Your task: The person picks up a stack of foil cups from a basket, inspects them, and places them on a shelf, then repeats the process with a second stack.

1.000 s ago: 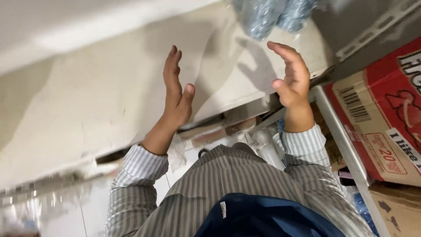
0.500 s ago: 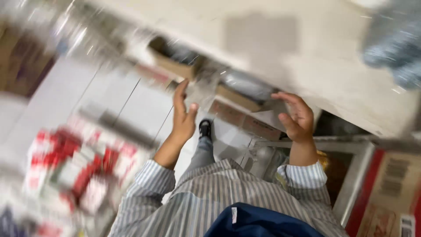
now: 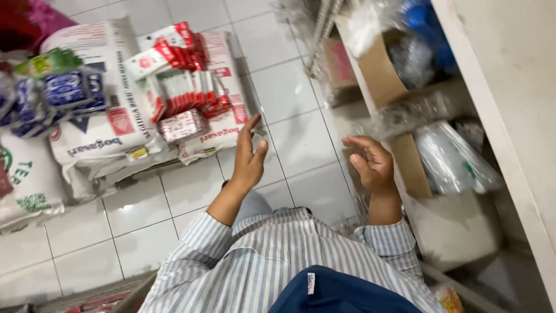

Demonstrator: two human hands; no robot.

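Above the tiled floor (image 3: 191, 191), both hands are held empty, fingers apart; the plastic-wrapped bundle (image 3: 449, 162) lies just right of the right hand (image 3: 370, 165), nearer than the left hand (image 3: 250, 159).

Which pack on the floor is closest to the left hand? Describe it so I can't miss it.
Start at the white sacks stacked on the tiled floor. Red-and-white packets lie on top. Nearest the left hand is the small patterned pink packet, lying alone at the front edge.
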